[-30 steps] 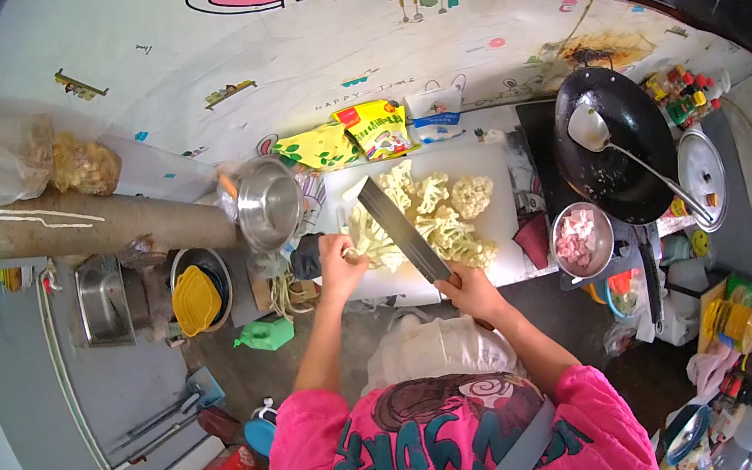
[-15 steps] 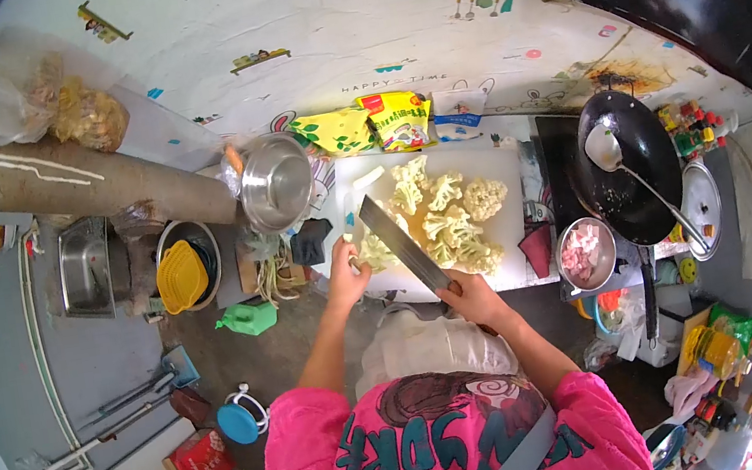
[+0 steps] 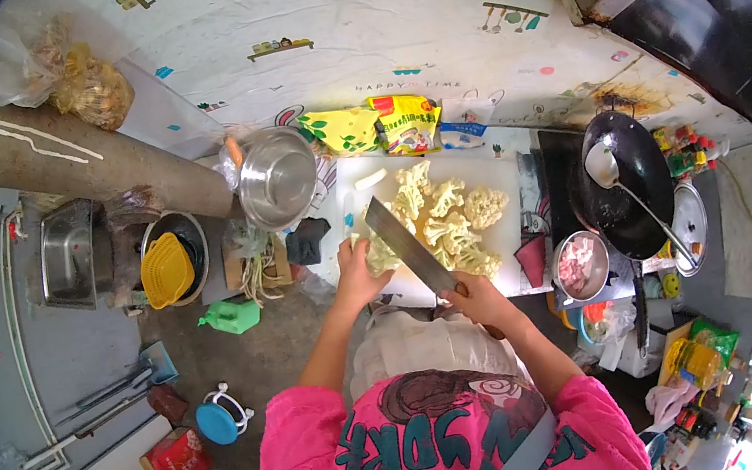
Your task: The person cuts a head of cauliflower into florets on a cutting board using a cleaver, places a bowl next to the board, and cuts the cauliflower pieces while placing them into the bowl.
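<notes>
My right hand (image 3: 483, 303) is wrapped round the handle of a cleaver (image 3: 411, 249), its blade slanting up and left over a white cutting board (image 3: 503, 158). My left hand (image 3: 361, 274) is closed on a cauliflower piece (image 3: 383, 253) at the board's left front, just left of the blade. Part of that piece is hidden by the fingers. Several cut cauliflower florets (image 3: 451, 230) lie right of the cleaver, with a rounder cauliflower chunk (image 3: 486, 207) at their right edge. A pale stem slice (image 3: 371, 179) rests near the board's back left.
A steel basin (image 3: 277, 180) stands at the left. To the right are a bowl of cut meat (image 3: 579, 265) and a black wok (image 3: 630, 207) with a ladle (image 3: 602, 168) in it. Seasoning bags (image 3: 408, 123) line the wall. A yellow basket (image 3: 166, 269) sits further left.
My left hand has shifted slightly up and right, its fingers now further over the cauliflower piece. The cleaver stays left of the florets. The whole view has tilted a little.
</notes>
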`<act>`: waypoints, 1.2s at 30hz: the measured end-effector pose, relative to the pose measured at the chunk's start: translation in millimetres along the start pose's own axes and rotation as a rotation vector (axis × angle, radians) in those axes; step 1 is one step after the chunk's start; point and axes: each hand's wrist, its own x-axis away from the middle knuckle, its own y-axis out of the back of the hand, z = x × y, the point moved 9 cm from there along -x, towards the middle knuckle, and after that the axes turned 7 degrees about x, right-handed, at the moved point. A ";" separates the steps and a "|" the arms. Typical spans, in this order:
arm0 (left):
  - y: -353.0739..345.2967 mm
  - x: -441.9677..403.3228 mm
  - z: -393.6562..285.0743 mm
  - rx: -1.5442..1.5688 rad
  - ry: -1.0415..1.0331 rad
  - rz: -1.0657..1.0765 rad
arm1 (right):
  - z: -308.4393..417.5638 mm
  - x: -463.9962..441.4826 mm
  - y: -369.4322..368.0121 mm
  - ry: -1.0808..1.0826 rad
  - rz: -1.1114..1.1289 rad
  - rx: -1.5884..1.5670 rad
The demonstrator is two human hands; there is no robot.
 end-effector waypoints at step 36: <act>-17.2 -27.2 20.6 -0.114 0.021 -0.021 | 2.1 -78.8 -41.1 -0.023 -0.012 -0.062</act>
